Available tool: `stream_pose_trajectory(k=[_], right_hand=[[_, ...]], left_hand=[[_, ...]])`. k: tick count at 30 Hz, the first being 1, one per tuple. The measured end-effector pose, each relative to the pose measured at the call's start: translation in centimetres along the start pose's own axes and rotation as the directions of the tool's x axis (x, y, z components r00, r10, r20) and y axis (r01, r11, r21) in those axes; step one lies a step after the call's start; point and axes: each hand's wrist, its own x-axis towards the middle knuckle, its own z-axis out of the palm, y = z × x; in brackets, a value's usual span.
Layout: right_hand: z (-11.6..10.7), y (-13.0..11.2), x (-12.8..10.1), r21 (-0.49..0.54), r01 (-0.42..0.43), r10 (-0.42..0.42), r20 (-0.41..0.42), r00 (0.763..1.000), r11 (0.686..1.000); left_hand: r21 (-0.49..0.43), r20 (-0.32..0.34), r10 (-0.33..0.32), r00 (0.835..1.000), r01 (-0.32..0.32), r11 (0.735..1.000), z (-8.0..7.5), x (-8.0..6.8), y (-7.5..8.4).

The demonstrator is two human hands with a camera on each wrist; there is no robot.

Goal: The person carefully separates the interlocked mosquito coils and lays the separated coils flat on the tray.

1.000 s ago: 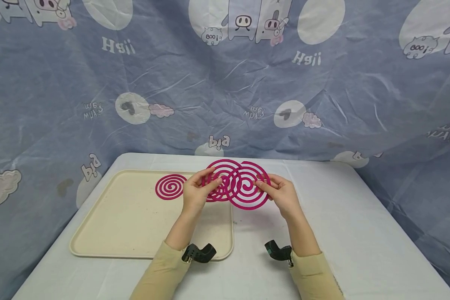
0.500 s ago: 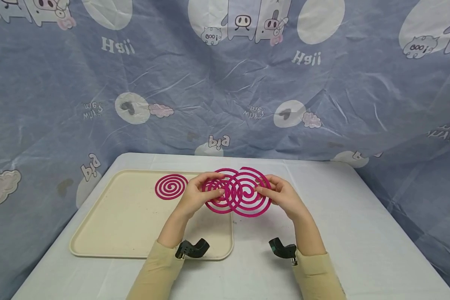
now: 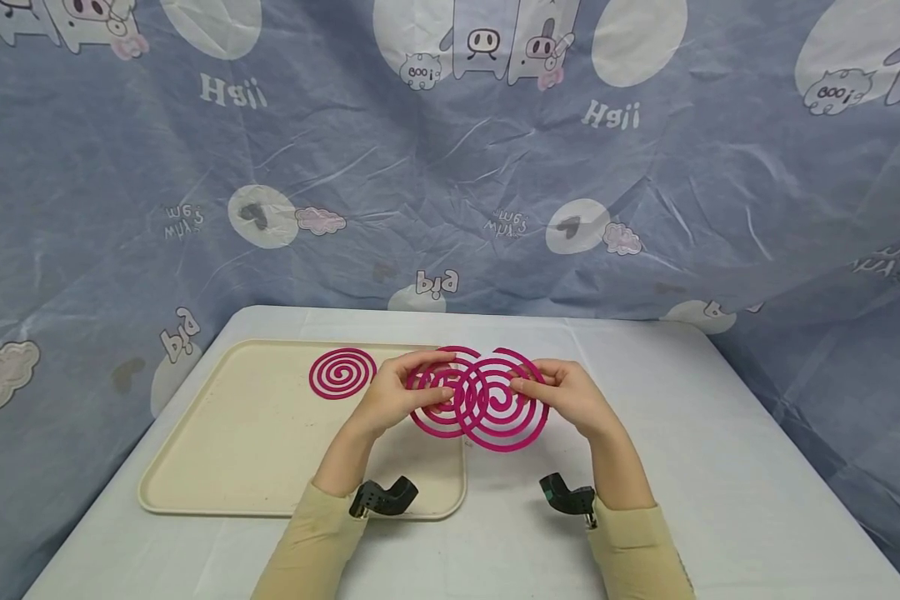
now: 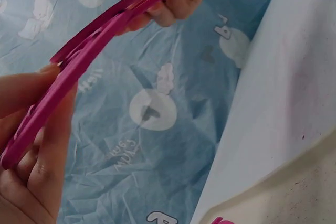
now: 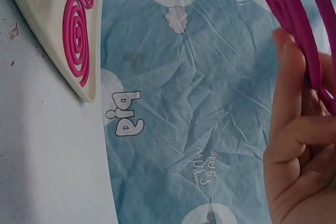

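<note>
- Left hand (image 3: 401, 392): thumb and fingers pinch the left rim of the left coil (image 3: 437, 393), a pink spiral held up above the table (image 3: 690, 467); the grip sits at the outer turn, apparently because the thin inner turns would snap under pressure
- Right hand (image 3: 570, 398): fingers curl round the right rim of the right coil (image 3: 504, 408), thumb on the near face, mirroring the other hand
- The two held coils overlap at the centre, their turns interlocked; they hang in the air over the tray's (image 3: 217, 450) right edge and touch neither tray nor table, which leaves the spirals free to slide through one another
- Left wrist view: the coils (image 4: 79, 56) appear edge-on as two slim pink bands running between the hands, close together and slightly splayed
- Right wrist view: the fingers (image 5: 294, 129) lie along the coil's rim
- Third coil (image 3: 342, 372): lies flat in the tray's far part, well apart from both hands; a single spiral, set out of the way
- Backdrop (image 3: 450, 167): blue printed cloth hangs behind the table
</note>
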Motion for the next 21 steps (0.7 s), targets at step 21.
stream_pose_trajectory(k=[21], right_hand=[[2.1,-0.3,0.8,0.225,0.099,-0.006,-0.382,0.924,0.969]], left_hand=[[-0.076,-0.416,0.112,0.902,-0.157,0.985,3.7,0.0,1.8]])
